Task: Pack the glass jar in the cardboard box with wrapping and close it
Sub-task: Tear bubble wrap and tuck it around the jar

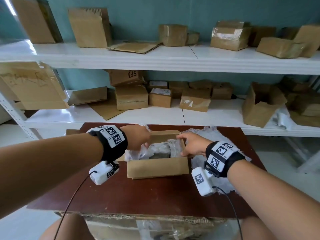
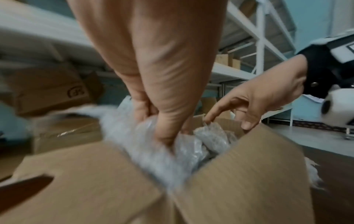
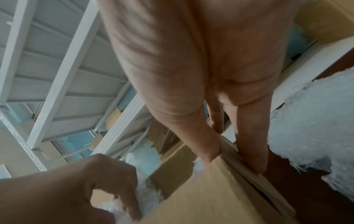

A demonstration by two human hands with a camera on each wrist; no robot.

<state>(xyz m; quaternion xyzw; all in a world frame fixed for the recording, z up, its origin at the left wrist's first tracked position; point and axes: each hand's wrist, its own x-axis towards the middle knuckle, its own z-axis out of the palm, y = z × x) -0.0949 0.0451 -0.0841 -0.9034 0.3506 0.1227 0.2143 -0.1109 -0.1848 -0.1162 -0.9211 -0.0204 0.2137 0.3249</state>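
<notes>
An open cardboard box [image 1: 157, 168] stands in the middle of the dark red table [image 1: 155, 193]. Crumpled bubble wrap [image 1: 156, 148] fills it, spilling over its left rim. The glass jar is hidden under the wrap. My left hand [image 1: 146, 144] reaches into the box from the left, and its fingers grip a bunch of bubble wrap [image 2: 149, 151], as the left wrist view of that hand [image 2: 159, 128] shows. My right hand [image 1: 181, 144] pinches the box's right flap [image 3: 239, 189] between thumb and fingers [image 3: 252, 159].
A loose sheet of bubble wrap [image 1: 209, 135] lies on the table right of the box, partly under my right wrist. White shelves [image 1: 173, 54] behind the table carry several cardboard boxes [image 1: 131, 97]. Worn cardboard [image 1: 155, 220] sits below the table's near edge.
</notes>
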